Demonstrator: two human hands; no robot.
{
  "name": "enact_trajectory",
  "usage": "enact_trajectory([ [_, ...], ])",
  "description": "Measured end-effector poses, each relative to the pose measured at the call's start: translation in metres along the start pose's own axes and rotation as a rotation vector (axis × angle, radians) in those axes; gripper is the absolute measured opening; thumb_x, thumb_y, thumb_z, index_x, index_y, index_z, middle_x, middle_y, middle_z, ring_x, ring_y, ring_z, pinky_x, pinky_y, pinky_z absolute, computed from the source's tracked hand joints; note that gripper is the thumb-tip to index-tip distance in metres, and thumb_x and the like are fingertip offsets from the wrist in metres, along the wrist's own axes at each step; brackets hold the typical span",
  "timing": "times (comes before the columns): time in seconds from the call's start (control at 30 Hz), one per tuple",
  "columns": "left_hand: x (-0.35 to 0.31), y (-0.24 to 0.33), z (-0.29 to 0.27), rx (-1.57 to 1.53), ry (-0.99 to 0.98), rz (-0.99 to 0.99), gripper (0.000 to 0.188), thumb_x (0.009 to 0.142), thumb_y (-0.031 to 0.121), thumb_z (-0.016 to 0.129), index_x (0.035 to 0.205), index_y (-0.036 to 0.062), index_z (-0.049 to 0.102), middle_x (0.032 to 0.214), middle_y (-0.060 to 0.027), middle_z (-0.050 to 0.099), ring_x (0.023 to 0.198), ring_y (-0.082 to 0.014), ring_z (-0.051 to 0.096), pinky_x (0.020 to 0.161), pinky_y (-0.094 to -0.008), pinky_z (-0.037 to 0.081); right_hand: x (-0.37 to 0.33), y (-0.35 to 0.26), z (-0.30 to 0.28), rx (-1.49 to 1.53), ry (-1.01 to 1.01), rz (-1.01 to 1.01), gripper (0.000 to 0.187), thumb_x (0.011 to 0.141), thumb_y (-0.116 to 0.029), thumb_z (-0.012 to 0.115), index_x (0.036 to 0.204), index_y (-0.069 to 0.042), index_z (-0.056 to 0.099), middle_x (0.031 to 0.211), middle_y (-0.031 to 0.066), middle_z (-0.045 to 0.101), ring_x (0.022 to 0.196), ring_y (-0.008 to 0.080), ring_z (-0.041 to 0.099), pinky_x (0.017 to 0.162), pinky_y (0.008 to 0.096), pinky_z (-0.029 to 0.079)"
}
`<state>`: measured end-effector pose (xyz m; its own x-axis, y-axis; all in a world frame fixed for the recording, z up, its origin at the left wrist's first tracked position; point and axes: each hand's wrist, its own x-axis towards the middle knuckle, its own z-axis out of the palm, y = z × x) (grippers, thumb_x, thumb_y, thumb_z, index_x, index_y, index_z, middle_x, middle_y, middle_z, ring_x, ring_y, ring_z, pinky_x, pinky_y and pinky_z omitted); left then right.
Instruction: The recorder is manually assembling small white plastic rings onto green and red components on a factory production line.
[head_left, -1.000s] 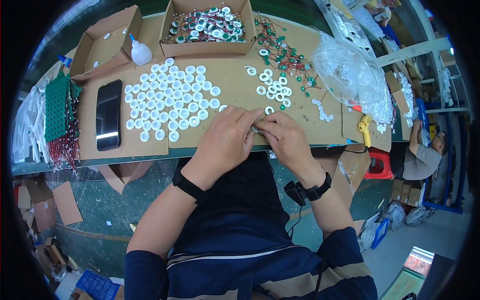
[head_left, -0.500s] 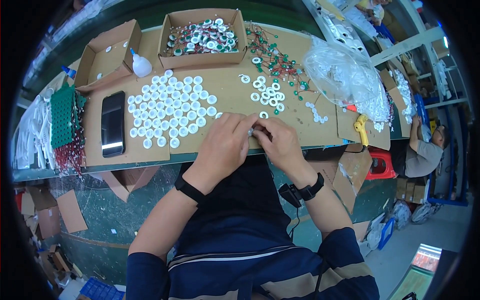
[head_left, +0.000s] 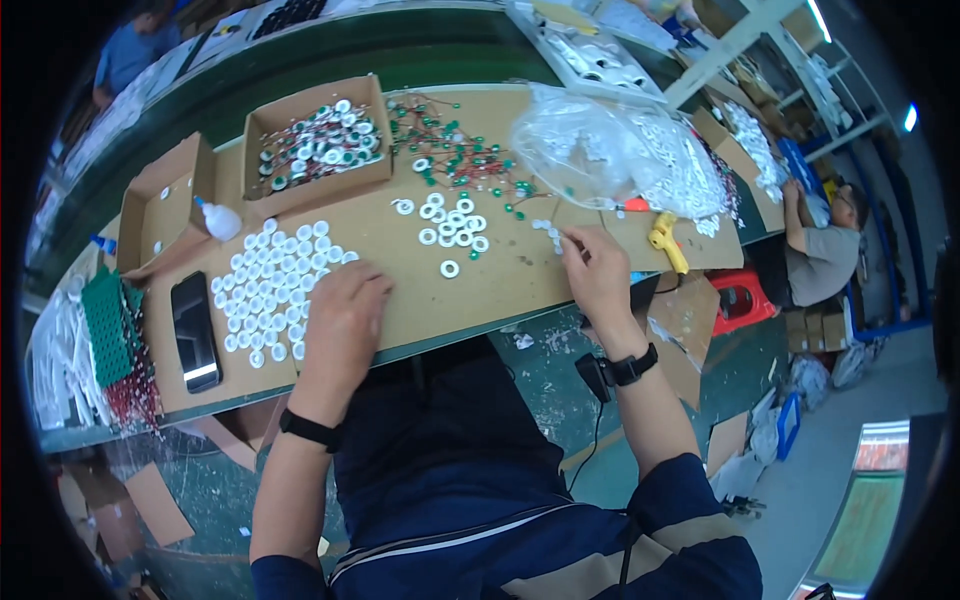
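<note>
My left hand (head_left: 347,318) is over the right edge of a cluster of round white caps (head_left: 268,275), its fingers curled together; anything under the fingertips is hidden. To the right, my right hand (head_left: 602,272) has thumb and forefinger drawn together beside a few small translucent white pieces (head_left: 546,228). What lies between those fingertips is too small to make out. Between my hands, white rings (head_left: 462,222) form a loose group, and a single white ring (head_left: 450,269) lies nearer to me.
Behind are a cardboard box (head_left: 318,194) of wired discs, green parts with red wires (head_left: 455,150) and a clear plastic bag (head_left: 575,135). A phone (head_left: 195,330), squeeze bottle (head_left: 220,220) and shallow box (head_left: 150,225) stand left. A yellow tool (head_left: 667,243) lies right; a person (head_left: 825,250) sits beyond.
My hands were together at the table's front edge and have parted: the left toward the white caps, the right toward the small translucent pieces. The lone ring now lies uncovered. The view has shifted.
</note>
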<state>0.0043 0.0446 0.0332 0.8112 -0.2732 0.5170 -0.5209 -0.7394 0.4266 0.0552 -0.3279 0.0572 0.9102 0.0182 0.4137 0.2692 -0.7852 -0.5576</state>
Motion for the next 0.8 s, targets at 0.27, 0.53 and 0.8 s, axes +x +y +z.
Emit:
enact_trajectory([
  [0.27, 0.012, 0.009, -0.002, 0.108, 0.014, -0.02, 0.031, 0.093, 0.004, 0.086, 0.124, 0.0042, 0.081, 0.129, -0.0135, 0.077, 0.131, -0.037, 0.071, 0.113, -0.0492, 0.056, 0.02, 0.013, 0.02, -0.239, 0.079, -0.257, 0.02, 0.096, -0.007, 0.086, 0.115, -0.003, 0.086, 0.115, 0.0132, 0.081, 0.112, 0.0371, 0.07, 0.102, 0.0482, 0.059],
  [0.53, 0.045, 0.049, 0.041, -0.078, -0.08, -0.018, 0.035, 0.094, 0.007, 0.086, 0.128, 0.0051, 0.079, 0.13, -0.0123, 0.076, 0.128, -0.0365, 0.07, 0.111, -0.0503, 0.056, 0.022, 0.001, 0.028, -0.269, -0.004, -0.268, 0.018, 0.095, -0.007, 0.087, 0.112, -0.003, 0.085, 0.117, 0.0119, 0.076, 0.118, 0.0385, 0.068, 0.104, 0.0486, 0.057],
  [0.8, 0.041, 0.039, 0.048, -0.15, -0.113, -0.035, 0.025, 0.095, 0.008, 0.087, 0.12, 0.0063, 0.083, 0.123, -0.0135, 0.078, 0.117, -0.0379, 0.072, 0.102, -0.0493, 0.06, -0.027, -0.031, 0.03, 0.046, -0.227, -0.245, 0.021, 0.098, -0.006, 0.087, 0.119, -0.004, 0.084, 0.114, 0.0128, 0.075, 0.11, 0.0373, 0.073, 0.095, 0.0471, 0.061],
])
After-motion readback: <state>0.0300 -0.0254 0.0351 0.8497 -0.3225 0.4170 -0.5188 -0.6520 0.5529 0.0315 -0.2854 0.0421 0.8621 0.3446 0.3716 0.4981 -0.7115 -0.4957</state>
